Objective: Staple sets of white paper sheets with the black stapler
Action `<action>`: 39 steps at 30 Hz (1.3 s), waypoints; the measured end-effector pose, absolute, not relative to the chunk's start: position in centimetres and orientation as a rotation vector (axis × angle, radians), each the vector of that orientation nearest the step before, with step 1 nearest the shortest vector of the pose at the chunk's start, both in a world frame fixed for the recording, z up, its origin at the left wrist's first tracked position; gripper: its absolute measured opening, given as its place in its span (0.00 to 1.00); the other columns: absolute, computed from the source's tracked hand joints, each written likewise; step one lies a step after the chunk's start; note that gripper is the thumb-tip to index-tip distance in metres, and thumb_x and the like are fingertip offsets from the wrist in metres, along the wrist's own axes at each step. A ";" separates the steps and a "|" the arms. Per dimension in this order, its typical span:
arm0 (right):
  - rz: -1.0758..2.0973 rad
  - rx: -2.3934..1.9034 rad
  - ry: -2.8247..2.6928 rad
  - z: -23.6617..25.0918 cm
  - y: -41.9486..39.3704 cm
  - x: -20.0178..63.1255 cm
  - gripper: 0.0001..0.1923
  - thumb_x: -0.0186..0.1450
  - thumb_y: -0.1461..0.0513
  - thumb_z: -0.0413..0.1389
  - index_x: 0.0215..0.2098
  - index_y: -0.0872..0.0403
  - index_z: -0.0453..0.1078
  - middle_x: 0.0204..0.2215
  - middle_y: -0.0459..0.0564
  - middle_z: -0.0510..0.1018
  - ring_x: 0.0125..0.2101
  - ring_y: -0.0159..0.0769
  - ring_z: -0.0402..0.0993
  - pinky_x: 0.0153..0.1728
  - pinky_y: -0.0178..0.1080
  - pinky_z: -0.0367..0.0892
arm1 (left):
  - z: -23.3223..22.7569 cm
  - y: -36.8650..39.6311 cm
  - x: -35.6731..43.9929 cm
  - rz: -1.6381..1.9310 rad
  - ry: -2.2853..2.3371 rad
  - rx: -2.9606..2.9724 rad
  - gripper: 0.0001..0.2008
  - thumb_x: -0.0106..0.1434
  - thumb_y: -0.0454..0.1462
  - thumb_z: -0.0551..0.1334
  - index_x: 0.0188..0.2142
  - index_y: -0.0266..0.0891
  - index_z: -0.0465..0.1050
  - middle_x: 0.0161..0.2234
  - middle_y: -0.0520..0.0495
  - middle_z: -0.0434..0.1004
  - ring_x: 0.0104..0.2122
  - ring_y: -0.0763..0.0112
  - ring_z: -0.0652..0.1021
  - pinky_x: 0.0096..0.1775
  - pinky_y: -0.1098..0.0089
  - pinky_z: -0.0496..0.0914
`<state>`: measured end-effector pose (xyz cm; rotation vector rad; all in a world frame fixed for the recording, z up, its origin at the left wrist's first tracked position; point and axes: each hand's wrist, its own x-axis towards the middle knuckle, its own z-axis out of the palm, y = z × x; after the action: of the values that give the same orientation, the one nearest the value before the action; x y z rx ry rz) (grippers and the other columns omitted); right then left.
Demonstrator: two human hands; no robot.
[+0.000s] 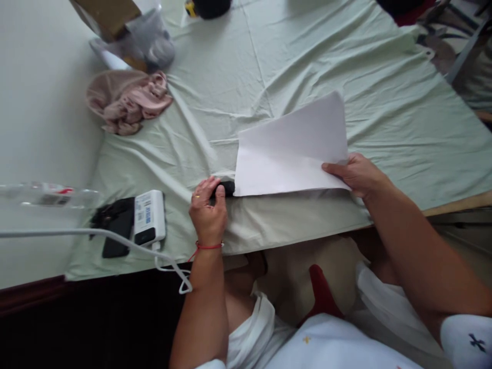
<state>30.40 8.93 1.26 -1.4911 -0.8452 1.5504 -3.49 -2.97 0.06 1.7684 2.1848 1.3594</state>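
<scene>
My left hand (pixel 207 210) is closed around a small black object (pixel 226 188) at the near edge of the table, right beside the left corner of a white sheet of paper (pixel 288 148). A red thread circles that wrist. My right hand (pixel 355 174) grips the paper's right lower corner, thumb on top. The sheet lies slightly raised over the pale green cloth (pixel 307 66) that covers the table.
A white power bank (pixel 149 218) and a black device (pixel 115 233) lie near the left front edge, with a white cable (pixel 115 234) running across them. A pink crumpled cloth (pixel 125 100) sits at the far left. Plastic bags and a cardboard box (pixel 111 15) stand behind it.
</scene>
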 end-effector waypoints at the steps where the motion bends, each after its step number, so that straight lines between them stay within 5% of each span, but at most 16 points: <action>1: 1.551 -1.499 -0.843 1.3 8.9 30.4 0.10 0.53 0.69 0.72 0.24 0.50 0.78 0.24 0.46 0.83 0.22 0.38 0.78 0.24 0.40 0.75 | 0.1 -3.0 -3.5 1.366 2.179 1.755 0.13 0.72 0.43 0.64 0.48 0.42 0.84 0.54 0.39 0.86 0.59 0.56 0.81 0.67 0.52 0.69; 12: 1.504 -1.508 -0.855 1.7 9.0 30.2 0.09 0.55 0.69 0.72 0.25 0.51 0.78 0.25 0.46 0.84 0.22 0.37 0.77 0.22 0.38 0.72 | -0.4 -3.1 -1.8 1.103 2.381 1.759 0.13 0.72 0.46 0.64 0.49 0.44 0.83 0.58 0.38 0.84 0.65 0.48 0.76 0.68 0.44 0.62; 19: 1.418 -1.473 -1.004 1.6 8.6 30.9 0.07 0.56 0.65 0.71 0.24 0.52 0.79 0.23 0.45 0.82 0.20 0.31 0.72 0.20 0.33 0.65 | 0.3 -3.4 -4.3 1.229 2.561 1.591 0.12 0.69 0.47 0.68 0.45 0.44 0.84 0.53 0.35 0.86 0.63 0.41 0.76 0.67 0.38 0.61; 23: 1.439 -1.491 -0.938 2.9 9.1 32.6 0.08 0.51 0.64 0.73 0.24 0.50 0.79 0.25 0.46 0.83 0.22 0.34 0.74 0.21 0.36 0.69 | 1.0 -3.2 -3.8 1.503 2.565 1.618 0.10 0.65 0.43 0.72 0.44 0.43 0.83 0.58 0.33 0.81 0.68 0.40 0.70 0.69 0.38 0.59; 26: 1.495 -1.481 -0.940 4.3 9.2 34.2 0.09 0.48 0.62 0.74 0.25 0.51 0.80 0.27 0.48 0.85 0.23 0.34 0.75 0.22 0.36 0.71 | 1.5 -3.1 -1.0 1.700 2.318 1.662 0.12 0.71 0.45 0.66 0.48 0.42 0.82 0.55 0.35 0.83 0.59 0.49 0.77 0.63 0.45 0.68; 28: 1.528 -1.455 -0.958 5.2 9.0 34.8 0.11 0.46 0.61 0.76 0.27 0.51 0.82 0.27 0.47 0.85 0.24 0.33 0.75 0.23 0.34 0.71 | 1.7 -3.0 0.8 1.753 2.057 1.498 0.16 0.74 0.48 0.61 0.51 0.42 0.80 0.50 0.39 0.85 0.43 0.61 0.83 0.46 0.59 0.77; 31: 1.541 -1.460 -0.951 6.0 8.7 35.0 0.12 0.45 0.62 0.76 0.26 0.51 0.82 0.26 0.46 0.84 0.24 0.32 0.75 0.24 0.33 0.71 | 1.7 -2.4 2.6 1.745 1.688 1.099 0.21 0.69 0.52 0.66 0.52 0.41 0.77 0.43 0.43 0.85 0.30 0.72 0.79 0.31 0.70 0.73; 35: 1.574 -1.469 -1.005 5.6 8.8 34.3 0.11 0.49 0.61 0.76 0.29 0.50 0.82 0.27 0.46 0.84 0.24 0.33 0.75 0.24 0.34 0.72 | 1.4 -1.5 3.0 1.544 1.489 0.899 0.21 0.55 0.47 0.77 0.43 0.39 0.79 0.30 0.49 0.82 0.30 0.69 0.80 0.34 0.70 0.74; 39: 1.424 -1.418 -1.157 3.6 9.6 33.5 0.05 0.57 0.61 0.70 0.33 0.46 0.81 0.27 0.43 0.82 0.25 0.33 0.74 0.23 0.34 0.70 | 0.8 -1.1 2.8 1.540 1.641 0.866 0.13 0.53 0.43 0.75 0.32 0.40 0.77 0.26 0.53 0.79 0.26 0.72 0.76 0.31 0.72 0.70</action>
<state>33.48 9.60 3.61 -1.4182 -1.1571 1.4236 2.79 -1.06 0.76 0.8656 1.6406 1.5400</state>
